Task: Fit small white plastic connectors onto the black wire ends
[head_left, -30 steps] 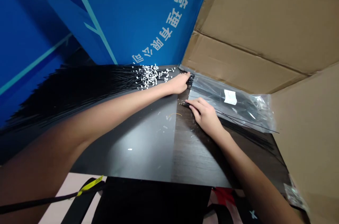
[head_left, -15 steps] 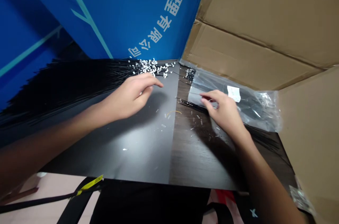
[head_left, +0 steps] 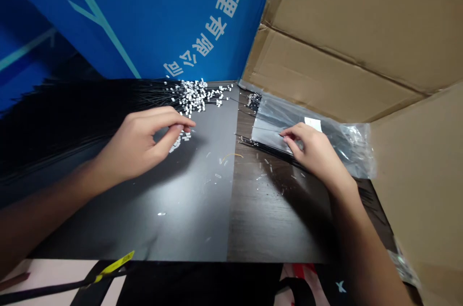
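Note:
My left hand (head_left: pixel 139 142) hovers over the grey part of the table, thumb and forefinger pinched together. Something tiny and pale may show at the fingertips, too small to name. Just behind and under it lies a big bundle of black wires (head_left: pixel 154 96) with white connectors (head_left: pixel 195 96) on their ends. My right hand (head_left: pixel 314 149) is closed in a pinch on a thin black wire (head_left: pixel 267 129), which points left above a clear plastic bag (head_left: pixel 336 152). Below that hand runs a smaller bunch of black wires (head_left: pixel 269 150) with small metallic-looking ends.
Small clear tube-like bits (head_left: pixel 266 162) and a thin yellow strip (head_left: pixel 232 155) are scattered mid-table. A blue printed panel (head_left: pixel 144 17) stands behind, and cardboard (head_left: pixel 325 70) walls the right side. The table's front edge (head_left: pixel 181 261) is close to my body.
My left hand has moved left, nearer me, and its thumb and forefinger have come together. The right hand stays over the bag with its wire. The view has shifted slightly.

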The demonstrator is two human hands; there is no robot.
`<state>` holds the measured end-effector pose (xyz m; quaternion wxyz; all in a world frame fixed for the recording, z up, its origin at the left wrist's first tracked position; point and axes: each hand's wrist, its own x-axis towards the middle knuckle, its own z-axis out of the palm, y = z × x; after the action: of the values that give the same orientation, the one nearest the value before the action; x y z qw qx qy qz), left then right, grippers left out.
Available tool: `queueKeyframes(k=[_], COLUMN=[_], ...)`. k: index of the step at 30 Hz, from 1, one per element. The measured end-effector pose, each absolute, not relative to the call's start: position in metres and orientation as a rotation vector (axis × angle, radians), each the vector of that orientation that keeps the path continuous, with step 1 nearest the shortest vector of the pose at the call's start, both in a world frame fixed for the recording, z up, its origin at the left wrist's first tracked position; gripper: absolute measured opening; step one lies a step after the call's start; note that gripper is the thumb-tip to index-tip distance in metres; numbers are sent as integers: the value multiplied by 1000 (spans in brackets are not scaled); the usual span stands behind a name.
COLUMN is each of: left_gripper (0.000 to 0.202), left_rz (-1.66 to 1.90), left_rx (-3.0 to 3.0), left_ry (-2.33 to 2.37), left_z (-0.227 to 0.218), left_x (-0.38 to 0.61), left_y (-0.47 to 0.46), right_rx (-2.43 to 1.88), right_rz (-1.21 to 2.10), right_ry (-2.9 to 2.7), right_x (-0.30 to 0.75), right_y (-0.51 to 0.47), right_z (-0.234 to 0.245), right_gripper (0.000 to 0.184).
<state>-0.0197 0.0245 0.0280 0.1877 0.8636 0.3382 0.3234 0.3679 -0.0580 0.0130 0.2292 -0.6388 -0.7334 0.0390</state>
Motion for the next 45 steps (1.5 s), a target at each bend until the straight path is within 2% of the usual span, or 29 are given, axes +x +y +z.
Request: queueKeyframes(k=[4,11,15,18,25,36,41,45], left_gripper=[19,11,5,8,9,15,15,22], left_rz=[820,806,843,859,881,714,653,413], left_rx=[2204,1755,1724,1728,1743,1565,2201,2575], left_ry=[874,689,704,724,734,764,968,1113], left_z=[22,11,13,13,9,1,18,29], left_x=[-2,13,11,11,11,17,-7,-40], left_y=[-1,-38,-40,-40,-42,-44,-5,34], right_rx=[-1555,-1377,-1363,-1371,-1358,-1353,-1376,-1416], right_rz=[67,726,897,961,866,806,602,544], right_ry=[-2011,-1961,-1883,-1838,-1866,-1752,-1751,-1774], right_x=[321,249,235,231,234,223,233,242], right_y=[-82,-105,-101,-99,-101,-105,-100,-95], right_z=[39,53,49,46,36,10,2,-8], right_gripper=[15,12,12,13,11,9,9,10])
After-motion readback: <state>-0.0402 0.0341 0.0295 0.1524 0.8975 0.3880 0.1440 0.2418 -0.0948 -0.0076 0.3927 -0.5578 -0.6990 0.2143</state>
